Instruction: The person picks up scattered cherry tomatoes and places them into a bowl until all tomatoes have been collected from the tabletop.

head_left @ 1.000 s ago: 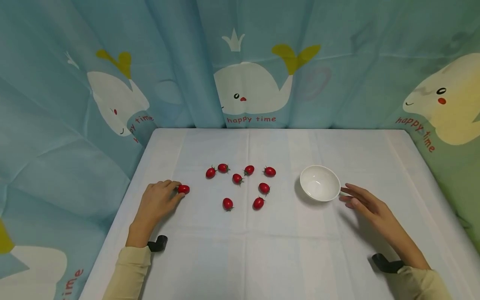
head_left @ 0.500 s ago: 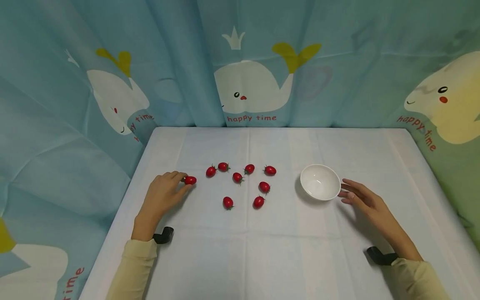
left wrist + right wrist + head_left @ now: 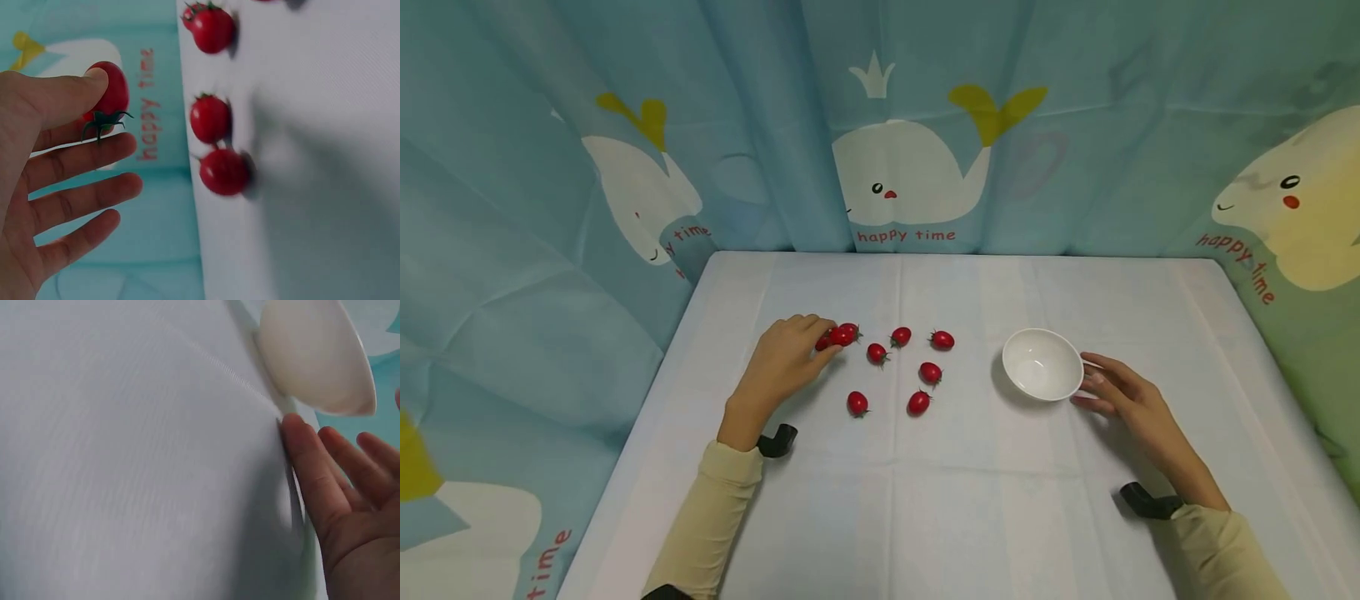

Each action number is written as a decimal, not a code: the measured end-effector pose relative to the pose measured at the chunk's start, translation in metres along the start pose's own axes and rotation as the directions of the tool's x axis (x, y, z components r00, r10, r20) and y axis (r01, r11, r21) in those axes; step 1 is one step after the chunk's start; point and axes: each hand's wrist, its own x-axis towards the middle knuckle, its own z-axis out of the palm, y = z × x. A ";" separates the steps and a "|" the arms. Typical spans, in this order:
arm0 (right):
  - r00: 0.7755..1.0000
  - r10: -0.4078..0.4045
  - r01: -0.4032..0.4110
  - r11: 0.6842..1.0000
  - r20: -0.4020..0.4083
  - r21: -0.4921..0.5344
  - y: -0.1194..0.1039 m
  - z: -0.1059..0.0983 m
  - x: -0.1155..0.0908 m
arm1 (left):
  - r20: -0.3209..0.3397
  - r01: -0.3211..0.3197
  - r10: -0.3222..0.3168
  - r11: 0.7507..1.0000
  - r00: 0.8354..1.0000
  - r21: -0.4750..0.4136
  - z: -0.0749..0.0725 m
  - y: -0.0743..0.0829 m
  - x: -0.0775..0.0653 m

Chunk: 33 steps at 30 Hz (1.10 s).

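My left hand [image 3: 782, 358] pinches a red cherry tomato [image 3: 115, 90] between thumb and forefinger; its green stem points toward the palm in the left wrist view. The other fingers spread out loosely. In the head view, the held tomato overlaps two more tomatoes lying on the table. Several other cherry tomatoes [image 3: 857, 403] are scattered over the middle of the cloth. A white bowl [image 3: 1042, 365] stands upright to their right. Beside its right side is my right hand [image 3: 1131, 404], fingers relaxed and holding nothing. The right wrist view has a small gap between thumb and bowl.
A pale cloth [image 3: 1000, 517] covers the table. Blue curtain [image 3: 760, 125] with whale prints hangs behind and at the left, and a greenish stretch closes the right side. Both wrists wear a small black camera mount [image 3: 777, 441].
My left hand has picked up the leftmost tomato and carried it right and away from me, toward the two at the back left. My right hand has shifted slightly closer around the bowl's side.
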 end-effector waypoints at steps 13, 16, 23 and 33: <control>0.996 0.088 -0.080 0.978 -0.032 0.191 -0.001 0.005 0.007 | 0.039 -0.043 0.046 0.997 0.998 -0.064 0.002 0.035 0.038; 0.994 0.105 -0.095 0.972 -0.038 0.216 -0.002 0.007 0.008 | 0.045 -0.064 0.067 0.995 0.997 -0.075 0.004 0.043 0.046; 0.993 0.112 -0.096 0.962 -0.047 0.255 -0.002 0.011 0.009 | 0.032 -0.141 0.144 0.986 0.989 -0.088 0.010 0.064 0.060; 0.989 0.140 -0.117 0.946 -0.055 0.301 -0.006 0.015 0.010 | 0.085 -0.175 0.187 0.976 0.979 -0.129 0.023 0.090 0.078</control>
